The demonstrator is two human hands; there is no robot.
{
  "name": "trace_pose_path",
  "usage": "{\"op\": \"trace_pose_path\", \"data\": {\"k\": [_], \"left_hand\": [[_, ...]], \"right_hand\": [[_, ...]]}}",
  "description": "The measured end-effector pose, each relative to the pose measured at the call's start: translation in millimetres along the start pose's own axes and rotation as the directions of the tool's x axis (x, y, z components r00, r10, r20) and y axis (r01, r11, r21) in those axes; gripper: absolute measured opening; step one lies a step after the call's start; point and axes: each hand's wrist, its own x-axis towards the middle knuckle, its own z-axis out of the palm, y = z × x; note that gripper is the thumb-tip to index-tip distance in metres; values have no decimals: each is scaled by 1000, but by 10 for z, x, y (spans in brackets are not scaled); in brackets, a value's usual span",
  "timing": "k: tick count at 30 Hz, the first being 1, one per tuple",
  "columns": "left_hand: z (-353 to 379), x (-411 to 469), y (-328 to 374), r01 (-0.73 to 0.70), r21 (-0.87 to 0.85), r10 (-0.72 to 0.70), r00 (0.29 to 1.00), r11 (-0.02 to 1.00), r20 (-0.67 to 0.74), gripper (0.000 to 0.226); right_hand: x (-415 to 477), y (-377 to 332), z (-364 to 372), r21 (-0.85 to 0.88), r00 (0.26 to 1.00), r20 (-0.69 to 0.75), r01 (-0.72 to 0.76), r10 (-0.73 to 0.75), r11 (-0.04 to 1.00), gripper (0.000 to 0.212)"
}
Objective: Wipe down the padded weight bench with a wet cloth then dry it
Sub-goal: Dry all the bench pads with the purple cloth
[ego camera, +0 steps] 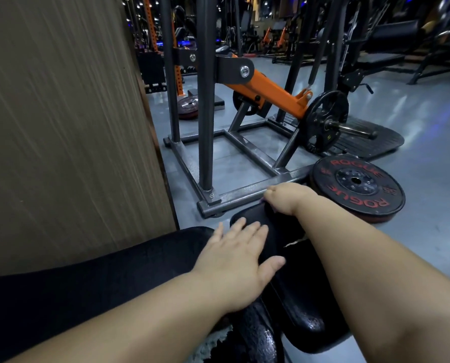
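The black padded bench has a long back pad (87, 284) at the lower left and a smaller seat pad (299, 297) in the middle, with a small tear in its cover. My left hand (234, 255) lies flat on the seat pad, fingers straight and spread. My right hand (289, 199) reaches to the pad's far end, and its fingers curl over that edge. A fuzzy grey cloth (213, 341) peeks out at the bottom edge, below my left forearm, and neither hand holds it.
A wood-grain panel (61, 113) fills the left side. Just beyond the bench stands a steel machine frame (244, 197) with an orange lever arm (271, 90) and a loaded plate (326, 121). A black Rogue weight plate (357, 187) lies on the grey floor at right.
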Motion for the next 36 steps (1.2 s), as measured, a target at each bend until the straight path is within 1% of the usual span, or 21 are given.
{"op": "trace_pose_path", "data": {"k": [3,6,10,12,13,14,18,21,23,27,30,33,36], "left_hand": [[110,227,167,-19,-66,20,1000,998,15,65],[202,331,239,2,-63,-1,1000,998,19,65],[242,320,230,11,-46,-10,1000,999,4,64],[249,312,225,2,-41,-3,1000,999,-22,64],[254,313,222,-2,-37,1,999,999,-32,64],[260,309,221,-5,-36,4,999,999,-36,64],[259,309,213,-22,-26,21,999,999,-28,60],[228,322,224,-34,-12,34,999,999,1,58],[202,332,225,-33,13,33,999,999,16,58],[152,406,304,-17,79,13,998,997,59,62],[140,451,385,8,77,-14,997,997,78,68],[154,456,389,23,50,-27,996,998,81,70],[161,461,379,31,34,-34,996,999,80,70]], "right_hand": [[10,-3,-4,-58,999,45,-2,5,998,38],[12,128,-18,-56,999,39,-10,13,998,31],[-119,383,-40,2,999,51,-15,15,1000,35],[-303,483,-19,9,999,32,-11,11,1000,24],[-422,529,8,22,1000,24,-14,13,1000,22],[-540,583,41,21,1000,13,-28,28,999,26],[-891,731,174,50,991,13,-130,130,990,26],[-916,664,144,-5,985,49,-164,164,986,23],[-839,546,60,-18,984,49,-173,174,985,29],[-621,409,-47,57,989,13,-151,151,987,32],[-577,441,-20,158,990,5,-143,144,977,27],[-779,553,75,199,985,-27,-159,168,967,26],[-1154,659,257,218,971,-72,-206,226,954,30]]}}
